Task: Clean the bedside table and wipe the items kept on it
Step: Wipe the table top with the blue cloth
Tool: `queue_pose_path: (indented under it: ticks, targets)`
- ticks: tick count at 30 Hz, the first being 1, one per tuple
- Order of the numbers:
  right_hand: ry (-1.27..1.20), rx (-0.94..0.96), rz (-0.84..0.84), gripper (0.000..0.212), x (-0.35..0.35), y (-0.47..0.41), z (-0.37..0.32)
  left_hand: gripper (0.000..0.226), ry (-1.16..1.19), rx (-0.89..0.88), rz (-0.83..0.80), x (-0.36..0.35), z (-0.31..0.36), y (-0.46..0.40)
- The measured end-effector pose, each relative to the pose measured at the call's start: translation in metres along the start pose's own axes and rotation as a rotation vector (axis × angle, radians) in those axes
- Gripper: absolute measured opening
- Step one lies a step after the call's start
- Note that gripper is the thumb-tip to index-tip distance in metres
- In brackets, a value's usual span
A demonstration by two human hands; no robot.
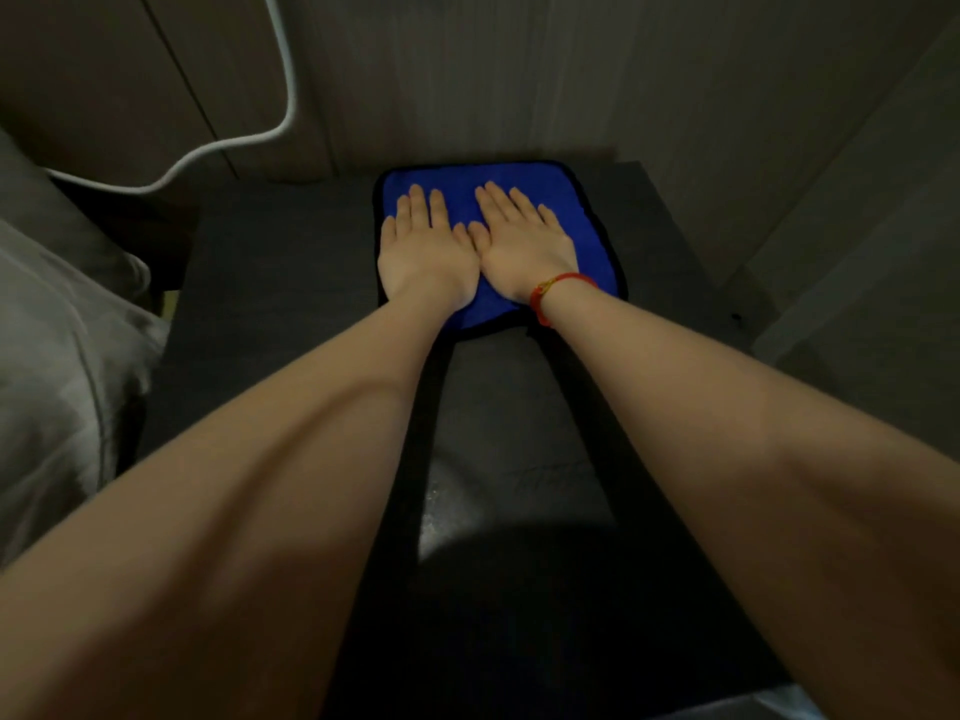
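left hand (423, 252), right hand (524, 246), fingers (435, 207) flat on blue cloth (592, 236)

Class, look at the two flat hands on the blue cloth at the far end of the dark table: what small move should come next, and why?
Probably draw the blue cloth toward the near edge. The left hand and right hand press flat on it, side by side, near the wall, and most of the bedside table lies bare in front.

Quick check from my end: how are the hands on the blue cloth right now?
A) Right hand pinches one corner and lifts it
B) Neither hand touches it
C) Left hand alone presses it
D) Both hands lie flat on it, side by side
D: the left hand and right hand both press flat, fingers straight, on the blue cloth spread on the bedside table.
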State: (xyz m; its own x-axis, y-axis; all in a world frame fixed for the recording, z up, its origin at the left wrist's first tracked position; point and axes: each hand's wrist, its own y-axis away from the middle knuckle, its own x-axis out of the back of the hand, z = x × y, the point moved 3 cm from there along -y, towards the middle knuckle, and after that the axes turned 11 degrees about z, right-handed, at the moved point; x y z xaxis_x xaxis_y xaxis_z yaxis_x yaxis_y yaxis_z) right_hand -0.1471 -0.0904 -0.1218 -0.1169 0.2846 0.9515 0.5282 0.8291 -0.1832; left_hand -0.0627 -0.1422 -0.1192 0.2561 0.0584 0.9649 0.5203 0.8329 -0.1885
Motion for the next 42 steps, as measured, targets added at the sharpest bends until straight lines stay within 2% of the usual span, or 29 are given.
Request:
queue_pose_path:
  ticks: [26,35,42]
  targets:
    - [0.022,-0.039,0.000,0.053,0.039,0.239,-0.004,0.057,0.046,-0.045,-0.037,0.035,0.011,0.231]
    - [0.026,-0.033,-0.005,0.054,0.037,0.233,-0.003,0.057,0.039,-0.055,-0.038,0.035,0.011,0.226]
    - [0.003,-0.054,-0.003,0.053,0.030,0.168,0.010,0.056,0.032,-0.056,-0.037,0.023,0.021,0.159]
